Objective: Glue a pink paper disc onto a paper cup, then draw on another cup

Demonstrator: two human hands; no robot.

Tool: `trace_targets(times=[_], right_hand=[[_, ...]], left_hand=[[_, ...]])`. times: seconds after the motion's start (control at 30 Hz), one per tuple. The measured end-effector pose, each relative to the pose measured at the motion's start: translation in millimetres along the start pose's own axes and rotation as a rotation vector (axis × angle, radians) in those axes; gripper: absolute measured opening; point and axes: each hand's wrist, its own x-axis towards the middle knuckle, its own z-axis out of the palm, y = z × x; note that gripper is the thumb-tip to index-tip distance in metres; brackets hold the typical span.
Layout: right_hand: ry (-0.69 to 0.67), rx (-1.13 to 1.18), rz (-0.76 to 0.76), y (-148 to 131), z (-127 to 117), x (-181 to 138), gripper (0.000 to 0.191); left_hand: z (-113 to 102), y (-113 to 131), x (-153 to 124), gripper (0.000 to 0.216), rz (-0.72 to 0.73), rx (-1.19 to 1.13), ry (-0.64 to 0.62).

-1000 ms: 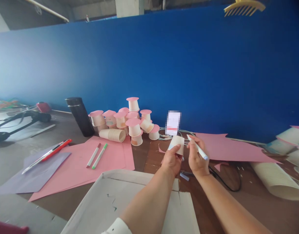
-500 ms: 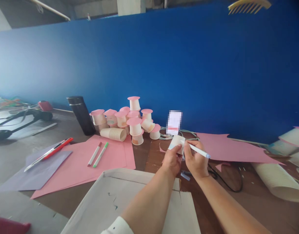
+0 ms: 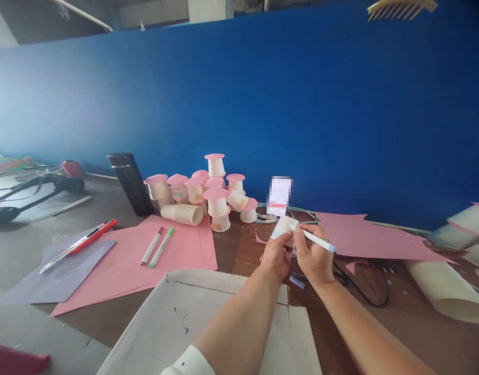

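My left hand (image 3: 277,256) is closed around a small white paper cup (image 3: 283,227), held tilted above the brown table. A white marker (image 3: 317,240) with a pale blue end is pinched in my right hand (image 3: 314,258). Its tip meets the cup's side near my left thumb. Part of the cup's wall looks pale blue. Below my hands lies a pale blue marker cap (image 3: 297,282). Behind the cup stands a white card or screen (image 3: 279,197), its content blurred out.
Left of my hands, several pink-topped paper cups (image 3: 216,202) are stacked beside a black flask (image 3: 130,183). Two markers (image 3: 161,247) and a red utility knife (image 3: 93,237) lie on coloured paper (image 3: 125,271). A white board (image 3: 145,333) is under my left forearm; more cups (image 3: 446,291) lie right.
The cup has tilted and shifted very slightly in my left hand. My right hand keeps the marker against it, with hardly any movement.
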Motion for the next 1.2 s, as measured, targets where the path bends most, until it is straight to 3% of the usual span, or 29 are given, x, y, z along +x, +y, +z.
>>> trace_targets(times=[1.2], right_hand=[[-0.006,-0.064,0.027,2.3,0.3,-0.8,0.017]], left_hand=[[0.8,0.0,0.1,0.021,-0.016,0.001,0.021]])
